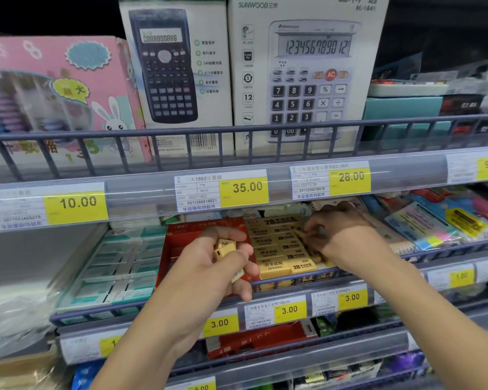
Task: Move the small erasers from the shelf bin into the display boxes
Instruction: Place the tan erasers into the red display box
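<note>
Left hand [223,263] is curled round a small clutch of tan erasers [225,247], held over the front of the red display box [181,249] on the middle shelf. One more piece [238,275] pokes out low between its fingers, just above the shelf's front rail [293,277].

Right hand [333,229] reaches into the yellow display box [279,249], next to the red one on the right. Its fingertips pinch a single eraser [301,231] near the box's back right corner. The rows in that box look nearly full, labels face up.

Red box: interior mostly hidden by the left hand; fill level cannot be told. The source bin cannot be picked out with certainty.

Judged step: placing erasers one at a time, left hand acting as the supply.

Risks:
- The low piece in the left hand looks loosely held; any shift of the fingers could drop it over the front rail onto the lower shelf.
- Pressing the pinched eraser into a tight row may lift or skew its neighbours.
- The price strip [237,190] overhead shades the back of the boxes, so a misaligned eraser there could go unnoticed.
</note>
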Available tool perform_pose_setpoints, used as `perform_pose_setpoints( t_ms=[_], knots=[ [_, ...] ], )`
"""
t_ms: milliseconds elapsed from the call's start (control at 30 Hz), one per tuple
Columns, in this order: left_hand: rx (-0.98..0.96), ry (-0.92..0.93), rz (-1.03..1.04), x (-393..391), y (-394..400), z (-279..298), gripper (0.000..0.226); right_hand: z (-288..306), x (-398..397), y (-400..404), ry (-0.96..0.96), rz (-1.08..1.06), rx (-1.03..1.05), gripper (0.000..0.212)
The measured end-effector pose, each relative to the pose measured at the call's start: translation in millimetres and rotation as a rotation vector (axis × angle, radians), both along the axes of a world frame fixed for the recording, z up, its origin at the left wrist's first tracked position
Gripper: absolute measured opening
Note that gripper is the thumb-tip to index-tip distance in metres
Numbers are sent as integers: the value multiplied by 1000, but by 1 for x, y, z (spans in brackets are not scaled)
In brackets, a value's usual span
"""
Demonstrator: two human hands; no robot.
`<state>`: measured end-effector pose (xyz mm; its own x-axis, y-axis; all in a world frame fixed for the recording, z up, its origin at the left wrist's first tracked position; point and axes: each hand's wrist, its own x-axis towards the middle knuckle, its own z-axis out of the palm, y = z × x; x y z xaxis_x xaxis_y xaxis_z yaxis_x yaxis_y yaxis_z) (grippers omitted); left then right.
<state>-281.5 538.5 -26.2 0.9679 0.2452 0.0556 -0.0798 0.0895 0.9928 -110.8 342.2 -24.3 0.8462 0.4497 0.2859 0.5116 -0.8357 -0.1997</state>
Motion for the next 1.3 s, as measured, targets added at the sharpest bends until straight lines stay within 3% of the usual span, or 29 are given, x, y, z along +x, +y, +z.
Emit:
perform_pose_setpoints(
  t_ms=[267, 633, 800, 967, 1133, 1300],
  knots=[
    [-7, 5, 18, -1, 5, -2, 16, 4, 19, 0, 159, 33, -120, 22],
    [14, -25, -64, 0, -9, 1, 49, 4, 10, -4, 48, 119, -55, 28],
    [10, -1, -38, 0, -12, 0, 55, 13, -39, -10, 13, 372, 382, 25],
    [16, -28, -54, -2, -14, 1, 56, 14, -78, -1, 40, 726, 483, 43],
    [101, -21, -121, -7, -13, 4, 46, 8, -82, 10, 10, 807, 614, 38],
    [-30, -7, -121, -14, -5, 9, 41, 2, -77, 8, 70, 800, 760, 36]
  ],
)
